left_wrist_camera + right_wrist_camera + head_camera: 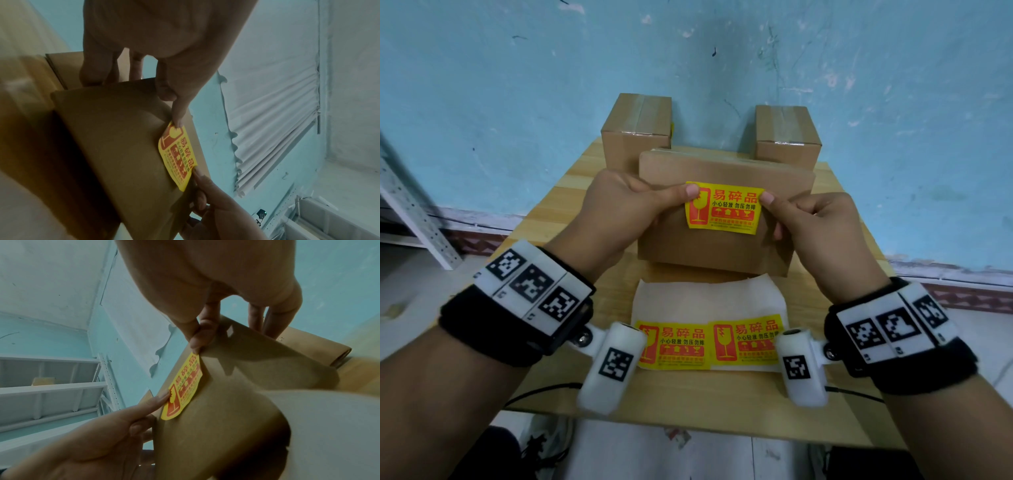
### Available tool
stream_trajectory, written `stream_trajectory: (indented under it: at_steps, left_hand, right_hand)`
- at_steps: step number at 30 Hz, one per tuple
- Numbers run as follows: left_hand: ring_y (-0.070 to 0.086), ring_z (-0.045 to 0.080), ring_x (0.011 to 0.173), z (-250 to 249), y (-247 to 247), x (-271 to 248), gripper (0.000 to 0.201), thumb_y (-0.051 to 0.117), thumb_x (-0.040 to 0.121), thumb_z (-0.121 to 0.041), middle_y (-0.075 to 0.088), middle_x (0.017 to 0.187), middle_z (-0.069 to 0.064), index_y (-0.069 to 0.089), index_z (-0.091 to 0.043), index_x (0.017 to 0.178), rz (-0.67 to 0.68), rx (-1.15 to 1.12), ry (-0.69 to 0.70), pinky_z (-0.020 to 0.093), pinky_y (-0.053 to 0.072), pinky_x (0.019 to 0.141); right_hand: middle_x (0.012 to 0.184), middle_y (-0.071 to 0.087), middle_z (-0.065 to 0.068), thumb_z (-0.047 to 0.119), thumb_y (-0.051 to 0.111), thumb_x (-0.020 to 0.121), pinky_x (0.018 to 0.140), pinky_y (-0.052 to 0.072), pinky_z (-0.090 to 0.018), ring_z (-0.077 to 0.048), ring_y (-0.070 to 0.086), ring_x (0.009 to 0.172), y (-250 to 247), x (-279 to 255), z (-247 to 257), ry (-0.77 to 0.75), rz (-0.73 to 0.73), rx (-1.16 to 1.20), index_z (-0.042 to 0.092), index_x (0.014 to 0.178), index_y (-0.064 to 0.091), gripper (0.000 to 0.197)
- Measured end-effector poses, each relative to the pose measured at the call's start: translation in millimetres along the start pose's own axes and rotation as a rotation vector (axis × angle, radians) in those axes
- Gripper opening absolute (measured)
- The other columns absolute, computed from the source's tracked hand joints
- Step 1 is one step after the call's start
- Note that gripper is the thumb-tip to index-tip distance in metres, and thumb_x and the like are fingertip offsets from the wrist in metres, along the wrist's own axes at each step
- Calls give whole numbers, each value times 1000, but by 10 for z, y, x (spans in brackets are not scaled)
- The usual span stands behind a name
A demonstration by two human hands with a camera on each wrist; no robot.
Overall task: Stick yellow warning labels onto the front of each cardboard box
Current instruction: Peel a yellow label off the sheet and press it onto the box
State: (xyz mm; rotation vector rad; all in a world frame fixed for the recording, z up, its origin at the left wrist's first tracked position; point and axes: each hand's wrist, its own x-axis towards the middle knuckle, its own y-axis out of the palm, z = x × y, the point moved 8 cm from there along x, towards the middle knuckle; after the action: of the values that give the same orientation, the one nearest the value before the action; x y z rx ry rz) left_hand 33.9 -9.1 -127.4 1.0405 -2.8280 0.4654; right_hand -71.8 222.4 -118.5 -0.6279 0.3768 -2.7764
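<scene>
The grip of the left hand [619, 202] is closed on the upper left corner of a yellow warning label [724, 209], and the right hand [822, 222] is pinched on the upper right corner; the label is held between the two hands against the front of the nearest cardboard box [722, 246]. In the head view three boxes are counted: the near one, a left rear box [637, 133] beyond the left hand, and a right rear box [786, 135] beyond the right hand. Below the hands a backing sheet [709, 298] is seen on the wooden desk [571, 202], with two more labels [709, 344] side by side on it, their outer edges hidden by the wrist cameras. The small print on the labels is too fine to be made out.

In the left wrist view the label [177, 155] is seen edge-on, its lower part curling off the box [115, 138]; the left thumb [179, 113] is pressed on one corner, and the right hand [216, 211] is partly cut off below. Whether the label is fully stuck cannot be told.

In the right wrist view the label [183, 386] is shown against the box [216, 418], and a metal shelf [49, 386] is revealed beyond the left hand [92, 443], something only partly caught in the head view.
</scene>
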Motion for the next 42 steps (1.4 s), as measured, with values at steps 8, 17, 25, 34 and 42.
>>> stream_trajectory:
  at_steps: [8, 17, 25, 34, 42]
  left_hand:
    - [41, 6, 43, 4, -2, 25, 61, 86, 68, -44, 42, 42, -4, 45, -17, 32, 12, 7, 24, 24, 34, 51]
    - [38, 6, 40, -37, -5, 14, 58, 82, 73, -45, 42, 34, -6, 53, -17, 31, -21, 41, 109, 22, 32, 51]
    - [45, 6, 44, -85, 0, 32, 49, 92, 59, -34, 51, 44, -2, 54, -12, 40, 89, 160, 166, 23, 37, 50]
    - [50, 11, 52, -135, 15, 0, 50, 94, 55, -34, 59, 55, 10, 57, -1, 45, 90, 270, 259, 26, 39, 50]
    - [43, 5, 41, -151, 122, -111, 54, 90, 56, -53, 46, 38, -9, 55, -13, 44, 38, 293, 224, 23, 35, 48]
  right_hand:
    - [52, 58, -22, 30, 77, 84, 58, 47, -30, -27, 54, 50, -20, -1, 45, -55, 7, -26, -1, 47, 56, 53]
    - [50, 57, -6, 25, 90, 66, 53, 40, -27, -14, 50, 47, 7, 22, 41, -106, 62, -157, 3, 49, 57, 44]
    - [55, 59, -19, 24, 86, 73, 50, 38, -22, -12, 48, 48, 4, -16, 74, -120, 82, -152, -4, 53, 56, 46]
    - [53, 57, -15, 25, 87, 72, 51, 38, -24, -11, 47, 47, 2, -25, 89, -95, 61, -169, -3, 52, 57, 46]
    - [46, 56, -3, 57, 89, 53, 47, 38, -24, -11, 51, 46, -19, -54, 189, -29, -61, -386, 6, 49, 60, 59]
